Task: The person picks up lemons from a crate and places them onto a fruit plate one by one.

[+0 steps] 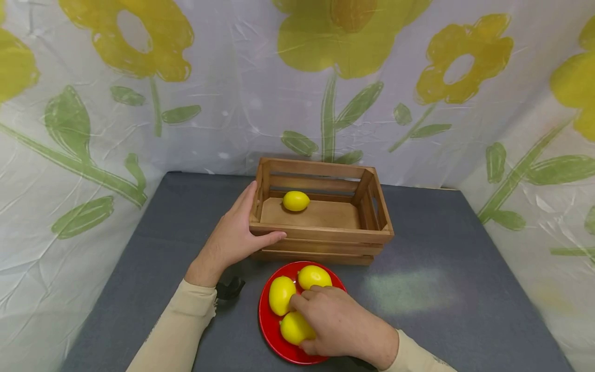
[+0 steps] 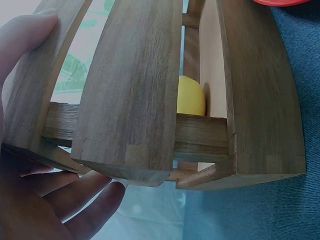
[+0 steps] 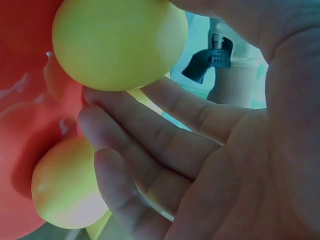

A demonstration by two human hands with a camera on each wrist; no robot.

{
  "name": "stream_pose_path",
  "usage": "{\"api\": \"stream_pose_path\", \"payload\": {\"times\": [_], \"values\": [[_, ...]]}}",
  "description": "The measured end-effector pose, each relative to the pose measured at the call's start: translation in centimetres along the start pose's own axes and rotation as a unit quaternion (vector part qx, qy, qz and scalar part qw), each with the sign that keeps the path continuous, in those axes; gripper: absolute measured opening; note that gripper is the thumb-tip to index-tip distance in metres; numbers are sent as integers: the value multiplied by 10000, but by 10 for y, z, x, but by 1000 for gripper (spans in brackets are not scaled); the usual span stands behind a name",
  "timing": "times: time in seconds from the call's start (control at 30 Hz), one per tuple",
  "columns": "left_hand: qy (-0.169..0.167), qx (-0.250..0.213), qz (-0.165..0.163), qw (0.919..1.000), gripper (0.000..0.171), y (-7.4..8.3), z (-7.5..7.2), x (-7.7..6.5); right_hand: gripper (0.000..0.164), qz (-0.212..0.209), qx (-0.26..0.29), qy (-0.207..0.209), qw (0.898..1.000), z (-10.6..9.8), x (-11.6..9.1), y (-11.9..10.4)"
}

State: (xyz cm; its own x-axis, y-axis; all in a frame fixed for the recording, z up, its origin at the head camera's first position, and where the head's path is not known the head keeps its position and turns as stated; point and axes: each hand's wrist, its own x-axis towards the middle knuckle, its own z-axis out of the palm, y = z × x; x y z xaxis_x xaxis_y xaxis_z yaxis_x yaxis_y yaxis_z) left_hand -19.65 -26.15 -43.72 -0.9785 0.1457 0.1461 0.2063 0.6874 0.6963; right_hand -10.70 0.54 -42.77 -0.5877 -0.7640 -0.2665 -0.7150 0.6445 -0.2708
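A red plate [image 1: 264,315] on the table bears 3 yellow lemons. My right hand [image 1: 341,325] reaches over its near right side and grips the nearest lemon [image 1: 295,329] between thumb and fingers. Beside that one lie a left lemon [image 1: 281,295] and a far lemon [image 1: 314,277], the latter close to my knuckles. Behind the plate stands a slatted wooden crate [image 1: 321,235] with one lemon [image 1: 295,201] on its floor. My left hand [image 1: 230,235] holds the crate's near left corner, thumb over the front slat; in the left wrist view its fingers [image 2: 82,197] lie along the end slats.
The dark grey table [image 1: 432,243] runs out on both sides of the crate. A white curtain [image 1: 232,103] with yellow flowers closes off the back and sides. Black straps [image 1: 231,288] sit at my left wrist.
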Motion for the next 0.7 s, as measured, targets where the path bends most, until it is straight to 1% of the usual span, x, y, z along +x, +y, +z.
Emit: {"api": "stream_pose_path", "payload": {"times": [0.1, 0.23, 0.43, 0.57, 0.7], "values": [[-2, 11, -18, 10000, 138, 0, 0, 0, 53, 20, 48, 13, 10000, 0, -1, 0], [0, -9, -29, 10000, 137, 0, 1, 0, 52, -6, 154, 148, 9998, -1, -2, 2], [-16, -25, -7, 10000, 137, 1, 1, 0, 44, -173, 192, 432, 9987, -5, -4, 4], [18, -21, -1, 10000, 138, 1, 1, 0, 40, -299, 160, 610, 9976, -11, -6, 5], [38, 2, 18, 10000, 139, -1, 2, 1, 42, -325, 42, 774, 9965, -21, -9, 7]]}}
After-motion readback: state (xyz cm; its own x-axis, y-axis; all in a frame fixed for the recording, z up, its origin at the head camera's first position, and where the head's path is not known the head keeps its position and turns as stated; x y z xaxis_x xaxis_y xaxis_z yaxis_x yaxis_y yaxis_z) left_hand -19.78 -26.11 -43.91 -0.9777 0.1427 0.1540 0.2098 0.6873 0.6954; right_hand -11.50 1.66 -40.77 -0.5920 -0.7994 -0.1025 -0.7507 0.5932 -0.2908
